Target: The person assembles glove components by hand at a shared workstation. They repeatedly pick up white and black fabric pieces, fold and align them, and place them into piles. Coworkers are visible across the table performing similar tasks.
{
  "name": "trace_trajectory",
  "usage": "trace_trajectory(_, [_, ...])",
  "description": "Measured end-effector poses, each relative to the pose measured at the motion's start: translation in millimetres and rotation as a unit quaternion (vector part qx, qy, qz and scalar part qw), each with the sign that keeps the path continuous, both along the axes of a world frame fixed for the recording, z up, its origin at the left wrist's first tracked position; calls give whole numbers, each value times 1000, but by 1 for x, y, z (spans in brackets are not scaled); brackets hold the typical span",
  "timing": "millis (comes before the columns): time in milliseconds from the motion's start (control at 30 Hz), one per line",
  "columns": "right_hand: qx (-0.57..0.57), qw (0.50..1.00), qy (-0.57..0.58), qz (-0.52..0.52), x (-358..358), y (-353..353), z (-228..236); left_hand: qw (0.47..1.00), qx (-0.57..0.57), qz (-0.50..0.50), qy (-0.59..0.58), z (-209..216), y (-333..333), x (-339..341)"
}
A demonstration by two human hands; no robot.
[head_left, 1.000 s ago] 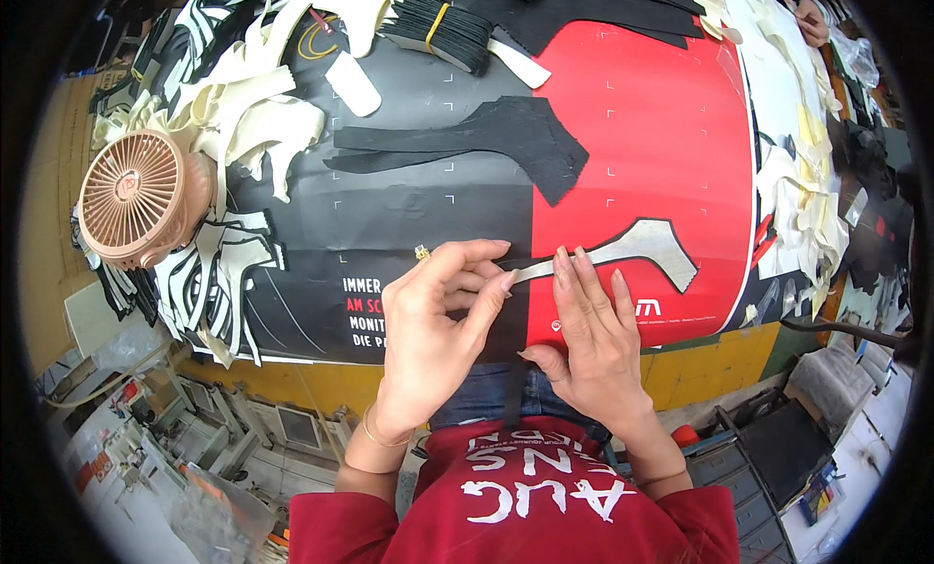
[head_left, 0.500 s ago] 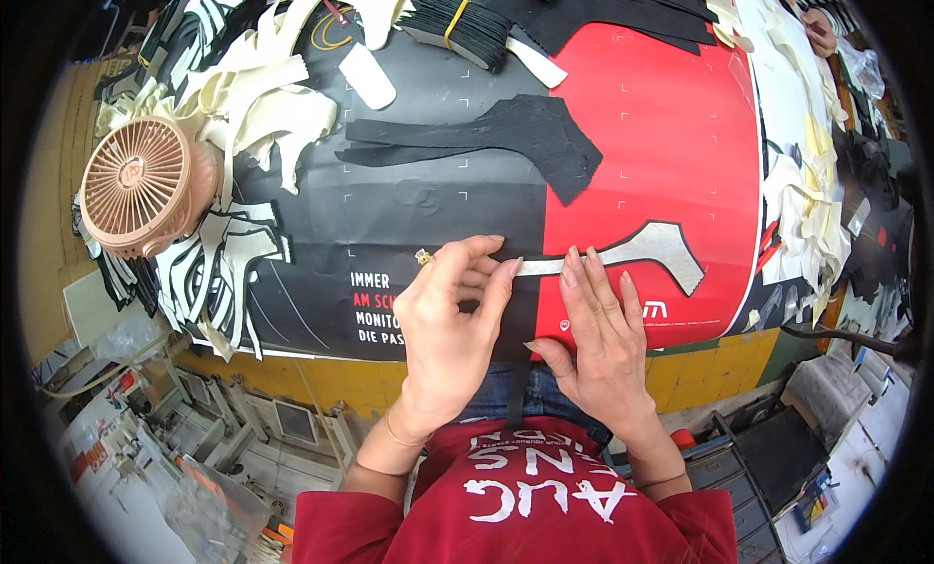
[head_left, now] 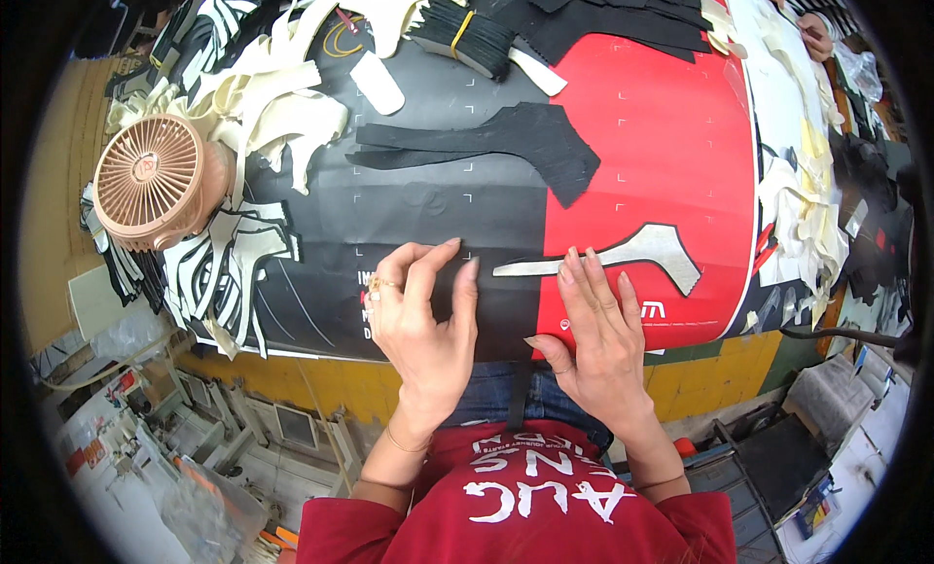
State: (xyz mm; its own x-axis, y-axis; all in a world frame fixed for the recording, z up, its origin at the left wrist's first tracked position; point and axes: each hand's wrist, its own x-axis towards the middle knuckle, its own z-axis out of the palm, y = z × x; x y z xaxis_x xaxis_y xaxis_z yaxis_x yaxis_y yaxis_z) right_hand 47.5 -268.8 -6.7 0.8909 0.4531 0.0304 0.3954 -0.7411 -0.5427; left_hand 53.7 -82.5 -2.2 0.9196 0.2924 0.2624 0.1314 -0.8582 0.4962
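Note:
A pale, narrow-tailed piece of material with a black edge (head_left: 657,251) lies flat across the black and red mat (head_left: 671,136). Its wide end points right and its thin tail reaches left. My right hand (head_left: 601,340) rests flat with fingers stretched, the fingertips pressing the piece near its middle. Just left of the tail's end, my left hand (head_left: 423,321) hovers over the black half, thumb and fingers apart and nothing between them. Beyond my hands lie black cut pieces (head_left: 555,146) of a similar shape, overlapping one another.
A pink fan (head_left: 151,180) stands at the left beside black-edged white pieces (head_left: 209,272). Cream scraps (head_left: 292,117) cover the far left. At the back are a banded black bundle (head_left: 462,39) and more black pieces (head_left: 623,15). Another person's hand (head_left: 815,37) shows at far right.
My left hand has let go of the piece's thin tail and moved left, its fingers spreading. My right hand stays on the piece. The view has shifted slightly.

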Motion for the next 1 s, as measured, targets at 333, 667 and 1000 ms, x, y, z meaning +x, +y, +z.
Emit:
trace_trajectory(333, [269,958,20,-97,-1,-19,12,940,-170,-295,-17,8,-48,20])
trace_trajectory(667, [220,907,-106,-342,-32,-88,27,967,-51,-248,9,-13,-101,23])
trace_trajectory(1000, [147,969,-144,-140,49,-41,23,964,-104,-223,99,9,-69,6])
